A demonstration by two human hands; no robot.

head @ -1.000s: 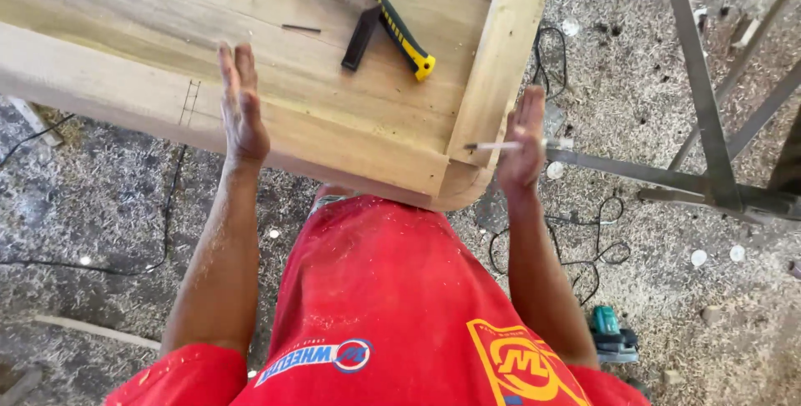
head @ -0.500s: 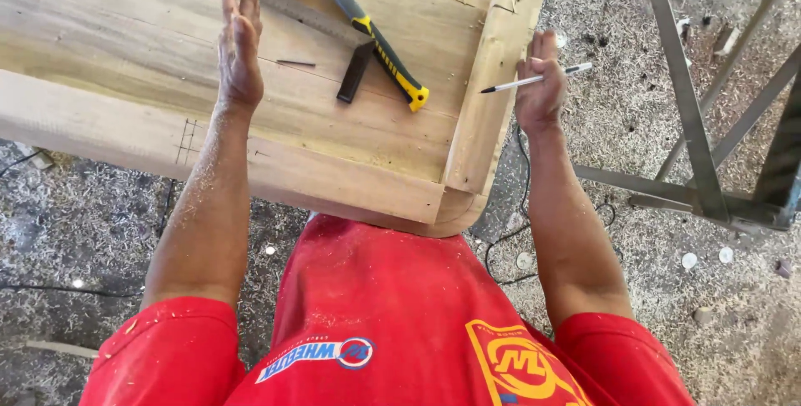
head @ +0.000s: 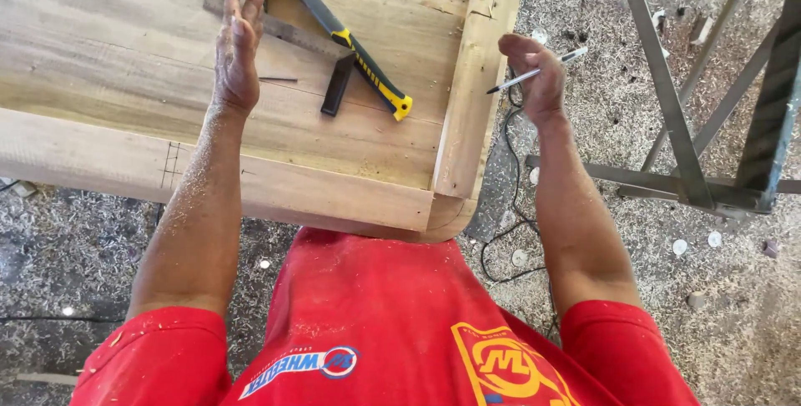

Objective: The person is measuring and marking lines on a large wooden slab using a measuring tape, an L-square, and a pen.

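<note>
My left hand (head: pixel 236 51) is stretched flat over a wooden panel (head: pixel 117 89), fingers together and holding nothing. Its fingertips come close to a metal square (head: pixel 300 39) lying on the wood. Beside the square lies a hammer (head: pixel 338 30) with a black and yellow handle. My right hand (head: pixel 534 72) hovers just off the panel's raised right edge (head: pixel 471 97) and grips a pen (head: pixel 538 70) that points out to both sides of the fist. Pencil marks show on the front rail (head: pixel 171 164).
A grey metal frame (head: pixel 676 122) stands to the right on a floor covered in wood shavings (head: pixel 734 306). A black cable (head: pixel 509 231) snakes over the floor under my right arm. My red shirt fills the bottom of the view.
Both hands have moved forward, away from my body. The left went from the panel's front rail to over its flat surface near the square. The right still holds the pen.
</note>
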